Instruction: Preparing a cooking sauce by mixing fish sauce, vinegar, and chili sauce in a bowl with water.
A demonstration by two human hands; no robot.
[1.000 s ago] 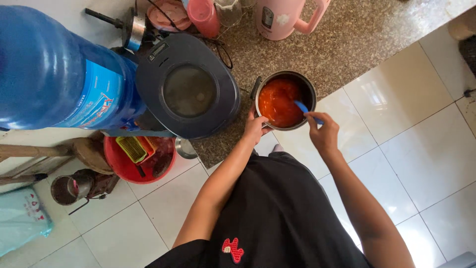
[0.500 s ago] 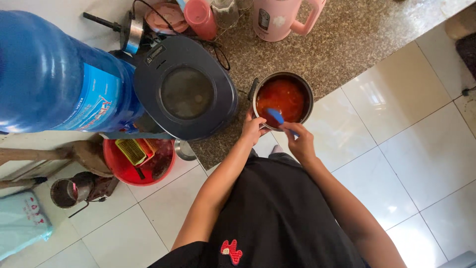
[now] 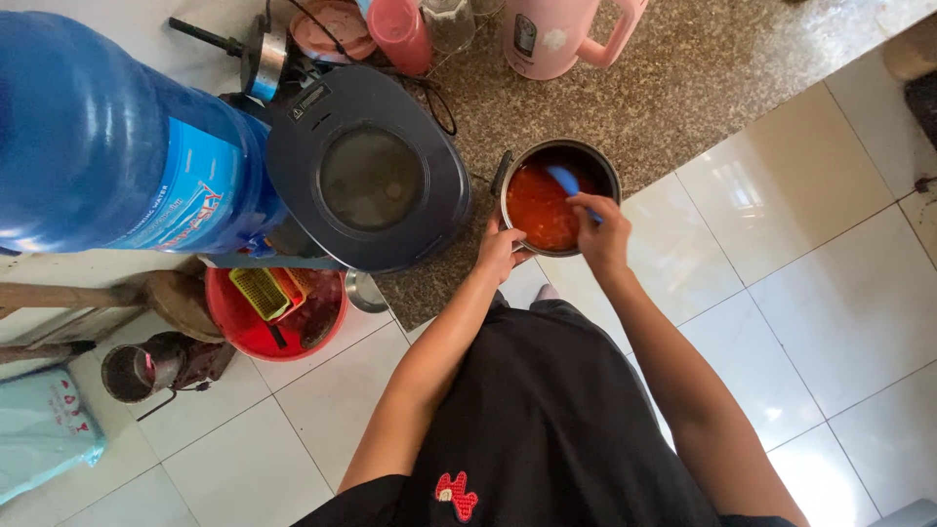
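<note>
A small round metal pot [image 3: 559, 200] stood at the near edge of the speckled brown granite worktop [image 3: 703, 78], filled with a thick, pulpy orange-red sauce [image 3: 537, 207]. The left hand [image 3: 500, 252] was closed on the pot's near-left rim, fingers wrapped round the edge. The right hand [image 3: 600, 232] was clamped on the handle of a blue spoon [image 3: 566, 182], whose smooth rounded bowl lay over the sauce towards the pot's far side; whether it touched the surface was hard to tell from above.

Just left of the pot sat a dark grey appliance [image 3: 369, 171] with a rounded-square lid and a circular glass window in its middle, cloudy inside. Further left lay a large translucent blue water bottle [image 3: 107, 146], glossy, with a lighter blue label. At the far edge of the worktop stood a pale pink plastic jug [image 3: 556, 34] with a loop handle, a slim pink cup [image 3: 398, 31] and a round pink lid [image 3: 332, 24].

Down on the glossy white tiled floor [image 3: 810, 254], left of the person, a red plastic bucket [image 3: 273, 317] held a yellow slotted piece and other odds and ends. Near it stood a small dark metal pot [image 3: 132, 371], and a pale blue bag [image 3: 44, 439] lay at the left edge. The person wore a black garment [image 3: 547, 429] with a small red motif.
</note>
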